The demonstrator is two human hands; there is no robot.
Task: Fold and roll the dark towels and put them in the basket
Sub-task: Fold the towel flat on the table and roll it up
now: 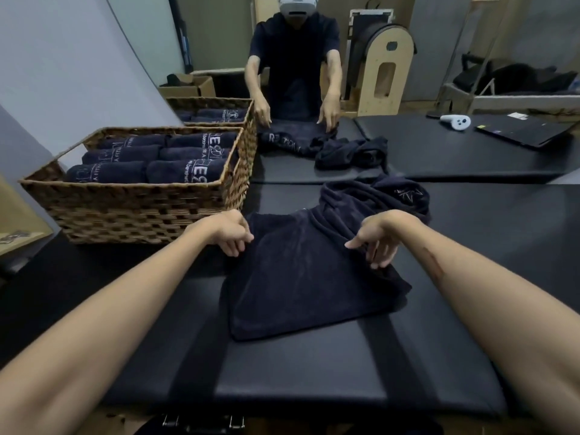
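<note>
A dark navy towel (307, 277) lies partly folded on the black padded table (314, 387) in front of me. My left hand (230, 233) pinches its left edge with curled fingers. My right hand (376, 243) grips the towel's right side, fingers curled down into the cloth. Beyond the flat part, more dark towel cloth (376, 196) lies bunched up. A woven wicker basket (131, 208) stands at the left and holds several rolled dark towels (185, 171) with white lettering.
A mirror ahead reflects a person in dark clothes, the basket and the towels. A white controller (456, 121) and a dark flat device (524, 131) show at the right in the reflection. A cardboard box edge (18, 237) sits at far left.
</note>
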